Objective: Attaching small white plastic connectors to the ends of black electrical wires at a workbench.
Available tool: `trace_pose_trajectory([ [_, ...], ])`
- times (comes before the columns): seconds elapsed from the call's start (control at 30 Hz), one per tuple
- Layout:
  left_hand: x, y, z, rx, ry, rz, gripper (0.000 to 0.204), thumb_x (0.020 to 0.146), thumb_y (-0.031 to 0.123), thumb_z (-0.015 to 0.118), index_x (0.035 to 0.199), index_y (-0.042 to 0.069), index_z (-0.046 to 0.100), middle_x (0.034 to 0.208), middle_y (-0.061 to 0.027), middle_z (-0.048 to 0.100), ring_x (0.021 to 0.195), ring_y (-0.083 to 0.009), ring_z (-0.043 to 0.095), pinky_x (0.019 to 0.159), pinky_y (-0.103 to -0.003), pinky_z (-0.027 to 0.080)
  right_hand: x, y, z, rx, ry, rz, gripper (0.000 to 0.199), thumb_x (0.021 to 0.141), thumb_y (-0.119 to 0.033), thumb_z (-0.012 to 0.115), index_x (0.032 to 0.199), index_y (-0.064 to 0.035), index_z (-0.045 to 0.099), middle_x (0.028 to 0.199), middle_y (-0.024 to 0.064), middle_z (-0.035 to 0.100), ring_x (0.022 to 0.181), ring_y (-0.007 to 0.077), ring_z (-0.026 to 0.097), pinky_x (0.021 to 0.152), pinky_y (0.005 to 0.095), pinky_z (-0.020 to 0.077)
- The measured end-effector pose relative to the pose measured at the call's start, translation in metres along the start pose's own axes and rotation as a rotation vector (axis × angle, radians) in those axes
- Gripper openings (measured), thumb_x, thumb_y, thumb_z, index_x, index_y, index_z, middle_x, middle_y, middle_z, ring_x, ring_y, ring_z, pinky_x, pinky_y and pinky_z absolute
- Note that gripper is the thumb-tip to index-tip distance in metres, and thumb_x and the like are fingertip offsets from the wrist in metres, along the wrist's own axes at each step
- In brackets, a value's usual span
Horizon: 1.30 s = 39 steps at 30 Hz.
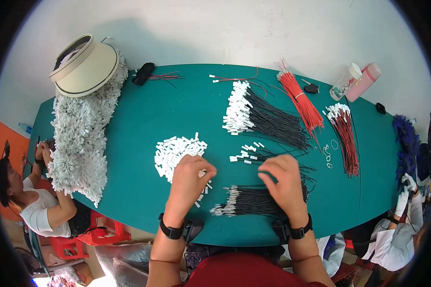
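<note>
My left hand (190, 178) is over the right side of a pile of small white plastic connector housings (173, 152). Its thumb and fingers are curled into a pinch, and I cannot make out what is between them. My right hand (283, 181) is above a bundle of black wires with bare metal terminals (254, 201), its thumb and forefinger bent toward each other; anything held there is too small to tell. Between and beyond the hands lie several black wires with white housings (248, 154). Farther back is a large bundle of black wires with white ends (273, 119).
Red wires (299, 103) and dark red wires (344, 138) lie at the right, with rubber bands (327, 155), a key (311, 87) and bottles (364, 82). At the left, a visor hat (84, 67) rests on a white heap (79, 143). Co-workers (43, 201) sit at both sides.
</note>
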State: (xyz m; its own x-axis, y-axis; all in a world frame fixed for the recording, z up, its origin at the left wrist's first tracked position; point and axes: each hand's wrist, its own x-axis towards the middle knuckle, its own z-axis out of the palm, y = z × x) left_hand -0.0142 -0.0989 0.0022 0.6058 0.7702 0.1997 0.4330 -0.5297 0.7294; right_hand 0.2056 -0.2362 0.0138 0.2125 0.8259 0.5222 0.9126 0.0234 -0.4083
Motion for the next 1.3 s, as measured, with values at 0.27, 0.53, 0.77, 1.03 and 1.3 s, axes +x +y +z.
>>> trace_pose_trajectory([
  [0.27,-0.008,0.003,-0.006,0.268,-0.254,0.098,0.015,0.067,0.002,0.082,0.080,0.008,0.077,0.086,-0.0059,0.062,0.092,-0.0266,0.055,0.082,-0.036,0.050,-0.017,-0.012,0.016,0.289,-0.507,0.006,0.011,0.082,-0.012,0.077,0.088,-0.0041,0.071,0.088,0.0070,0.067,0.088,0.0285,0.062,0.081,0.0388,0.0495],
  [0.53,-0.010,-0.003,0.004,0.257,-0.254,0.107,0.015,0.066,0.003,0.083,0.079,0.008,0.076,0.088,-0.0051,0.061,0.092,-0.0269,0.055,0.082,-0.038,0.050,-0.016,-0.009,0.014,0.418,-0.404,0.047,0.007,0.083,-0.010,0.076,0.083,-0.0038,0.073,0.080,0.0072,0.071,0.076,0.0275,0.064,0.072,0.0375,0.0520],
  [0.77,-0.007,-0.004,-0.009,0.225,-0.271,0.084,0.013,0.067,0.003,0.082,0.078,0.006,0.074,0.090,-0.0048,0.061,0.095,-0.0268,0.054,0.084,-0.037,0.050,-0.017,-0.008,0.013,0.424,-0.392,0.102,0.007,0.083,-0.009,0.076,0.085,-0.0031,0.073,0.082,0.0081,0.073,0.078,0.0274,0.065,0.070,0.0357,0.0528],
  [1.03,0.000,0.013,-0.002,-0.151,-0.258,-0.180,0.009,0.080,0.004,0.081,0.087,0.003,0.076,0.086,-0.0050,0.072,0.079,-0.0174,0.066,0.073,-0.028,0.054,-0.014,-0.018,0.009,0.672,-0.351,0.345,0.002,0.087,-0.003,0.073,0.087,-0.0014,0.072,0.078,0.0071,0.070,0.062,0.0177,0.061,0.057,0.0281,0.0473],
  [1.3,-0.007,0.019,0.021,-0.802,-0.258,-0.333,0.015,0.090,0.005,0.077,0.104,-0.001,0.077,0.092,-0.0048,0.076,0.083,-0.0090,0.068,0.076,-0.023,0.055,-0.010,-0.024,-0.001,0.539,-0.105,0.235,0.005,0.084,-0.001,0.076,0.089,-0.0020,0.074,0.076,0.0053,0.070,0.061,0.0132,0.058,0.053,0.0256,0.0416],
])
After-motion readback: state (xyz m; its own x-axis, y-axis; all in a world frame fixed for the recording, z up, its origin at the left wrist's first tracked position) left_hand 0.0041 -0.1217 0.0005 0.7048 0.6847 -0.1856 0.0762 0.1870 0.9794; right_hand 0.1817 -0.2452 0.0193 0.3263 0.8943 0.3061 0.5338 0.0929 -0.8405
